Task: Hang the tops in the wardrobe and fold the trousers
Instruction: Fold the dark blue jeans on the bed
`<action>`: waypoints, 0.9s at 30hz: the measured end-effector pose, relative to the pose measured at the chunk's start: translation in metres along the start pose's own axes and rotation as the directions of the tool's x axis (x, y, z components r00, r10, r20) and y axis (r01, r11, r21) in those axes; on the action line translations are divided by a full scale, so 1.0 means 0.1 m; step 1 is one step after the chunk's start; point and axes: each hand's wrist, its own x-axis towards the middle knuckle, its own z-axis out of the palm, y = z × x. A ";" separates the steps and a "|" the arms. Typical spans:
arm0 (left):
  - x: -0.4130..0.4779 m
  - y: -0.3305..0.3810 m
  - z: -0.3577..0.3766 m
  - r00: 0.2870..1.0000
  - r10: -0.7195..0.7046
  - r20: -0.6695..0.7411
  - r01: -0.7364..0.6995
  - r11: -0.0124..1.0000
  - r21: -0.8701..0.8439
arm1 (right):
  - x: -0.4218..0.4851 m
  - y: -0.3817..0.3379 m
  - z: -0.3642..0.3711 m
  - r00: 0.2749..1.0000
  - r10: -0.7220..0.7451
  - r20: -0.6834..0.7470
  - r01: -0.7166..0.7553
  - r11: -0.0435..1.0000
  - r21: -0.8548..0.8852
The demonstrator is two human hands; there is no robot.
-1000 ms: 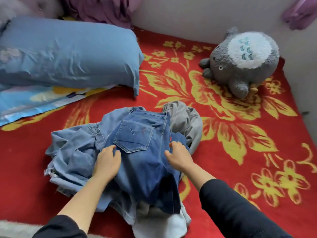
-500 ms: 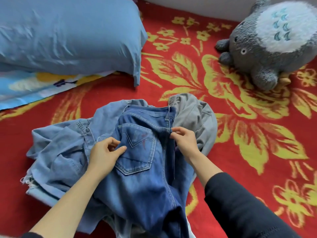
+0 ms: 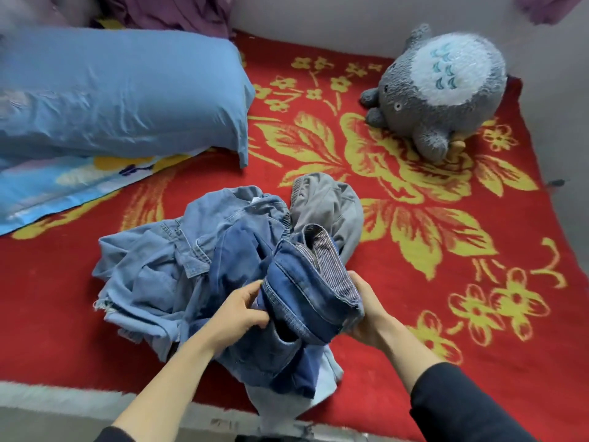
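Nearest to the camera, two forearms with black sleeves pushed back reach over the front edge of the bed. The left hand (image 3: 239, 314) pinches a fold of the dark blue denim jeans (image 3: 302, 291) between thumb and curled fingers, at the left side of the waistband. The right hand (image 3: 366, 311) grips the right end of the same waistband. Its fingers go under the cloth and are mostly hidden. The jeans are bunched between both hands, with the waistband raised a little above the pile and the striped inner lining turned up.

Under the jeans, a pale blue garment (image 3: 287, 406) hangs over the bed edge. To the left lies a crumpled light blue denim garment (image 3: 153, 269), touching the jeans. Just behind are grey trousers (image 3: 331, 205), also crumpled. The whole pile rests on a red blanket with yellow flowers (image 3: 478, 330).

Farther back on the left, a big blue pillow (image 3: 121, 90) lies on a light blue patterned cloth (image 3: 63, 186). At the far right, a grey round plush toy with a white belly (image 3: 439, 87) stands near the wall. Purple cloth (image 3: 172, 11) is at the top edge.

One second ago the jeans lay flat on the pile with the back pocket up, and both hands pressed on them. Now that pocket does not show on top.
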 end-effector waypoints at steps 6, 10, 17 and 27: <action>-0.25 0.23 0.25 0.983 0.011 0.181 -0.064 0.955 0.289 | -0.52 0.02 0.16 0.989 0.086 0.116 -0.039 0.931 -0.362; -0.15 0.64 0.40 0.981 0.142 -0.130 -0.055 0.853 0.520 | -0.88 -0.36 0.16 0.957 -0.245 -0.158 0.145 0.869 -0.473; 0.25 2.36 0.92 0.735 0.483 -0.476 0.126 0.593 0.795 | -1.71 -2.18 -0.37 0.588 -0.733 -0.341 0.585 0.677 -0.447; 0.70 4.77 2.61 0.414 0.808 -0.418 -0.910 0.382 -0.162 | -3.66 -3.84 -1.14 -0.159 -0.969 -0.191 0.856 -0.039 -0.516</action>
